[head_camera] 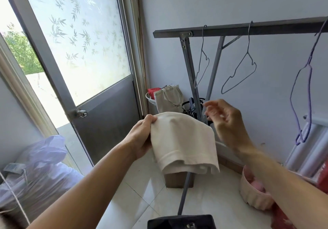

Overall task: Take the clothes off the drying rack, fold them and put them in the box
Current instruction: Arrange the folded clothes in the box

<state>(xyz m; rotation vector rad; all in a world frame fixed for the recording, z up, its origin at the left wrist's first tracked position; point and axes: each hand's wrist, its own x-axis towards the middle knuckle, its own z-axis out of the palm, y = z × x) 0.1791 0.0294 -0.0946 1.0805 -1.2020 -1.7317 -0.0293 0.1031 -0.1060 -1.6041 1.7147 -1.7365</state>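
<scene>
A folded cream-white cloth [182, 143] hangs in mid-air in front of me. My left hand [142, 136] grips it by its upper left corner. My right hand [225, 122] hovers just right of the cloth with fingers loosely spread, blurred, holding nothing. Directly under the cloth a brown cardboard box [177, 180] stands on the white tiled floor, mostly hidden by the cloth. The grey metal drying rack [230, 31] runs across the upper right, with three bare wire hangers [239, 74] on its bar.
A door [99, 86] with frosted glass stands ajar at left. A canvas tote bag [168, 101] and a basket sit in the corner. A pink tub [253, 193] is at lower right, and a plastic bag [35, 175] at lower left.
</scene>
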